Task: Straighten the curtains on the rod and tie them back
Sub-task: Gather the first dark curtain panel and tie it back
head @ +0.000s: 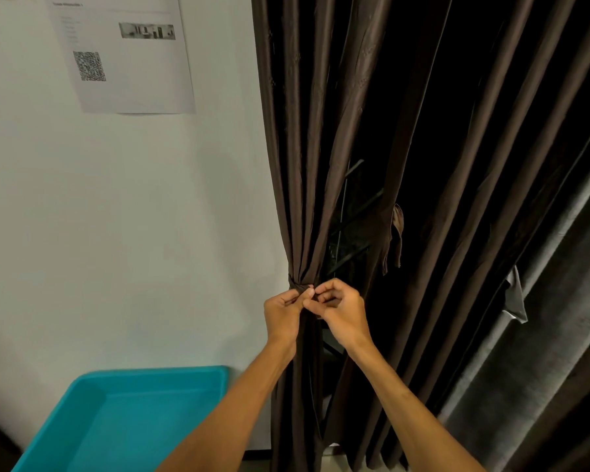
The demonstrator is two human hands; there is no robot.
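Entry: dark brown pleated fabric curtain [307, 165], gathered at the left, tie-back in progress.

I logged the curtain bunched just beside the white wall [150, 216], cinched at its waist by a narrow brown cloth tie-back band [298, 287]. The left hand [281, 313] pinched the band between thumb and forefinger. The right hand [341, 310], fingers curled, pinched its other end. I judged the cloth soft, light and slightly slick, and best held at the band ends, close to the knot.
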